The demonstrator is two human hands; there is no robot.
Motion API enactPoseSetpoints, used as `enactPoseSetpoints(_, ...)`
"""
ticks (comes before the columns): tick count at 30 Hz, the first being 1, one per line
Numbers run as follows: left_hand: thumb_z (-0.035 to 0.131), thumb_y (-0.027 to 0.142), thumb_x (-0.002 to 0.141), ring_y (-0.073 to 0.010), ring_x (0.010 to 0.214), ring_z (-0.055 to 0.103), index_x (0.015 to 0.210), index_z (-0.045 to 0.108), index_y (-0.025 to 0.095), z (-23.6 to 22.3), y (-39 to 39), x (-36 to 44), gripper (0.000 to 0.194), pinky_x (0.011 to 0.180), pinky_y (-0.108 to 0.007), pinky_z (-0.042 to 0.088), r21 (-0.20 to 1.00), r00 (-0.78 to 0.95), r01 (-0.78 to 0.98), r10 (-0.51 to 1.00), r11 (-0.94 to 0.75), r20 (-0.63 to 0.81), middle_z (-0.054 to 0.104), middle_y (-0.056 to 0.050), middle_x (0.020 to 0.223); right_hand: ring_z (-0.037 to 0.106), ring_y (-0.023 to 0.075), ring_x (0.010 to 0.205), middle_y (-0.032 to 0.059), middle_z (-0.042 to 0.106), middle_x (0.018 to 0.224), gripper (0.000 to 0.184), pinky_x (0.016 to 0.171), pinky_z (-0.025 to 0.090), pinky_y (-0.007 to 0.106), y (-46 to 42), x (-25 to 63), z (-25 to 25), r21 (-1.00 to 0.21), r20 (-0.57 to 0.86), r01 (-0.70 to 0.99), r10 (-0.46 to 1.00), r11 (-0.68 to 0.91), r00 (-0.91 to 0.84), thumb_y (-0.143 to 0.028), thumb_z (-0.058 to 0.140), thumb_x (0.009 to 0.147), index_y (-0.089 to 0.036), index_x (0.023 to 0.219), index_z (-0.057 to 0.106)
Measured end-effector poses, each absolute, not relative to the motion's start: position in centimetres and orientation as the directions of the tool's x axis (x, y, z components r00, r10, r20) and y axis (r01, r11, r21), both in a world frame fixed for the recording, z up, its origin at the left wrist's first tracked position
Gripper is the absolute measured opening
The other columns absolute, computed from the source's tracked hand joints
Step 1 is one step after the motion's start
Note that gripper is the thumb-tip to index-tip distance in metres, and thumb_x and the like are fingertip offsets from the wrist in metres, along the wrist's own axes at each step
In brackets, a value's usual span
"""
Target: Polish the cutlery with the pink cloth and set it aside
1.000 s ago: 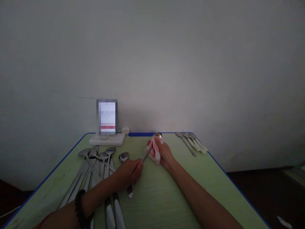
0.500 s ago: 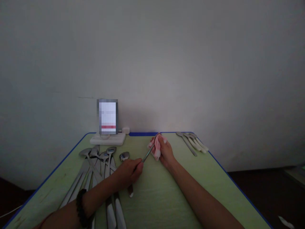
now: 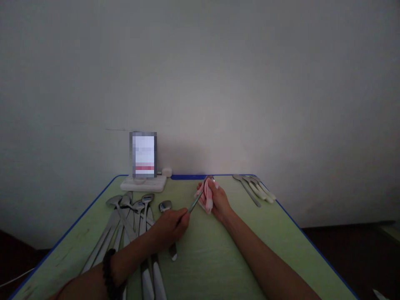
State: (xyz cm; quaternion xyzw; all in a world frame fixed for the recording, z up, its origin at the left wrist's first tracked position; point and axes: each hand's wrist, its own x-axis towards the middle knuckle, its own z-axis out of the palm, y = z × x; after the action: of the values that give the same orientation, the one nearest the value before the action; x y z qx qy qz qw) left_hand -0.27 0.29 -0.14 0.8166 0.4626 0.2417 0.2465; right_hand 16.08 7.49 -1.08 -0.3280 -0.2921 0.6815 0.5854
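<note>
My left hand (image 3: 171, 225) is closed round the handle end of a metal spoon (image 3: 195, 202), which slants up and away to the right. A pink and white cloth (image 3: 207, 201) is folded about the spoon's far end, gripped by my right hand (image 3: 221, 203) with the thumb on top. A bit of the shiny bowl shows above the cloth; the rest of it is covered. Under and behind my left hand lies another spoon (image 3: 165, 205), its middle hidden by the hand. Left of it, several spoons (image 3: 146, 199) are heaped with long flat-handled cutlery (image 3: 101, 243), partly beneath my left forearm.
A lit, blurred-out screen (image 3: 144, 155) stands on a white base (image 3: 143, 183) at the back left, beside a small white plug (image 3: 166, 172). At the back right lie a metal spoon (image 3: 247, 191) and several white-handled pieces (image 3: 261, 194). The green table (image 3: 215, 266) has a blue edge against a wall.
The cloth and my right fingers have shifted slightly on the spoon's far end, and more of its bowl shows. My left hand keeps its hold. The whole view has moved a little.
</note>
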Motion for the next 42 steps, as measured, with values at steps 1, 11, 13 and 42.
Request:
enactPoseSetpoints(1, 0.027, 0.030, 0.087, -0.0105, 0.043, 0.040, 0.061, 0.033, 0.022, -0.16, 0.29, -0.26, 0.028, 0.049, -0.023, 0.029, 0.623, 0.454, 0.638, 0.874, -0.453, 0.171, 0.040, 0.006, 0.047, 0.065, 0.0181, 0.069, 0.0065, 0.069, 0.074, 0.027, 0.057, 0.052, 0.027, 7.54, 16.01, -1.16, -0.777, -0.107, -0.613, 0.990, -0.143, -0.095, -0.039, 0.065, 0.069, -0.016, 0.082, 0.059)
enactPoseSetpoints(11, 0.023, 0.030, 0.089, -0.0110, 0.043, 0.042, 0.058, 0.033, 0.022, -0.09, 0.26, -0.45, 0.034, 0.050, -0.023, 0.031, 0.626, 0.447, 0.627, 0.872, -0.464, 0.200, 0.041, 0.005, 0.045, 0.066, 0.0174, 0.068, 0.0074, 0.069, 0.072, 0.028, 0.061, 0.053, 0.027, 7.40, 16.33, -0.97, -0.808, -0.104, -0.564, 0.984, -0.169, -0.145, -0.039, 0.068, 0.068, -0.014, 0.079, 0.061)
enactPoseSetpoints(13, 0.023, 0.030, 0.088, -0.0106, 0.041, 0.041, 0.057, 0.033, 0.022, -0.14, 0.32, -0.44, 0.034, 0.048, -0.023, 0.031, 0.631, 0.443, 0.625, 0.874, -0.460, 0.200, 0.041, 0.005, 0.044, 0.065, 0.0168, 0.068, 0.0081, 0.069, 0.072, 0.029, 0.062, 0.053, 0.027, 7.29, 16.32, -0.87, -0.817, -0.111, -0.547, 0.981, -0.181, -0.159, -0.039, 0.068, 0.067, -0.013, 0.077, 0.061)
enactPoseSetpoints(42, 0.023, 0.032, 0.088, -0.0102, 0.040, 0.041, 0.057, 0.035, 0.021, -0.21, 0.21, -0.39, 0.035, 0.048, -0.022, 0.032, 0.679, 0.438, 0.595, 0.881, -0.431, 0.177, 0.041, 0.006, 0.044, 0.064, 0.0142, 0.060, 0.0062, 0.069, 0.068, 0.029, 0.061, 0.053, 0.025, 7.32, 16.42, -0.95, -0.806, -0.142, -0.548, 0.972, -0.222, -0.186, -0.039, 0.071, 0.065, -0.012, 0.073, 0.064)
